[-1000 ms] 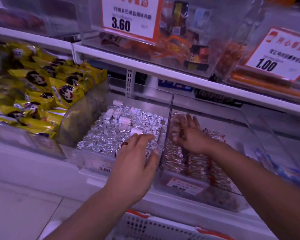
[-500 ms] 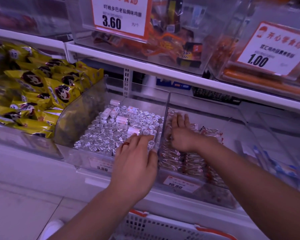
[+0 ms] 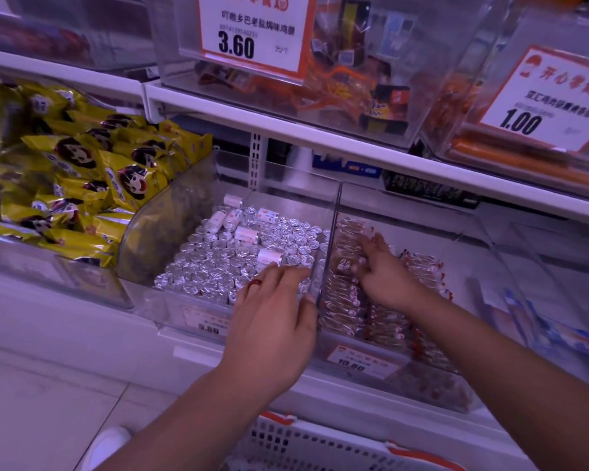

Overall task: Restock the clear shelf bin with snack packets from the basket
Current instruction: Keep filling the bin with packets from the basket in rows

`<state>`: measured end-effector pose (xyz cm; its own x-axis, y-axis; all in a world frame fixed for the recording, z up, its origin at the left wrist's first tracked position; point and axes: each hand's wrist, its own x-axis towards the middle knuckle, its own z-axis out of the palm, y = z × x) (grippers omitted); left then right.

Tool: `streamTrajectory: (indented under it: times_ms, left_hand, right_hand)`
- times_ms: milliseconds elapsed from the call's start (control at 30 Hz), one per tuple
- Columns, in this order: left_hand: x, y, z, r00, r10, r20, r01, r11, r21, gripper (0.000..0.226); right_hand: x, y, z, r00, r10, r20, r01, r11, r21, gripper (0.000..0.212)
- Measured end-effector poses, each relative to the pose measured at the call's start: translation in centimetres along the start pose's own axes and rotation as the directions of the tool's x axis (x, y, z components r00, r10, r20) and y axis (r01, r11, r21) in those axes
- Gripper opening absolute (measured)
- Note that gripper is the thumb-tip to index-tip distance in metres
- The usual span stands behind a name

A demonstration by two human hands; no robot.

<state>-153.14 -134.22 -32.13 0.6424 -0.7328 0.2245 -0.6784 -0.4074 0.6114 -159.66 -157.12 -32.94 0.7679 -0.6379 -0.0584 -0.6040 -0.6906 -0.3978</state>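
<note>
The clear shelf bin point(image 3: 398, 212) sits on the lower shelf at about 3 o'clock from the frame's middle, its floor partly covered with rows of snack packets point(image 3: 346, 307) in red-and-white wrappers, packed against its left wall. The right hand point(image 3: 385, 277) reaches into this bin and lies on the packets, fingers extended and spread, the grip released; whether a fingertip pinches a wrapper cannot be told through the blur. The left hand point(image 3: 276, 321), a red ring point(image 3: 255, 283) on one finger, rests over the divider wall point(image 3: 332, 239) between the two bins, fingers straight over the silver foil rolls point(image 3: 225, 263) in the neighbouring bin at 9 o'clock, its grip also released and holding nothing. Farther toward 9 o'clock lie yellow packets point(image 3: 82, 185). At 12 o'clock, on the shelf above, price cards read 3.60 point(image 3: 236, 45) and 1.00 point(image 3: 519, 123). At 6 o'clock the white basket point(image 3: 306, 443) shows below the forearms.
</note>
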Motion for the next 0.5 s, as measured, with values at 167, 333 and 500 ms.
streamTrajectory:
  times_ms: [167,333,500]
  left_hand:
    - [0.0,0.2,0.0,1.000,0.007,0.002,-0.007,1.000,0.019,0.040]
    - [0.0,0.2,-0.1,1.000,0.007,0.002,-0.007,1.000,0.023,0.040]
    - [0.0,0.2,0.0,1.000,0.007,0.014,-0.007,1.000,0.028,0.040]
  right_hand:
    - [0.8,-2.4,1.8,0.999,0.030,0.016,-0.029,0.999,-0.022,0.078]
    - [1.0,-0.3,0.9,0.995,-0.053,0.087,0.078,0.944,-0.320,0.076]
    - [1.4,0.5,0.1,0.975,-0.224,0.013,0.205,0.866,-0.456,0.080]
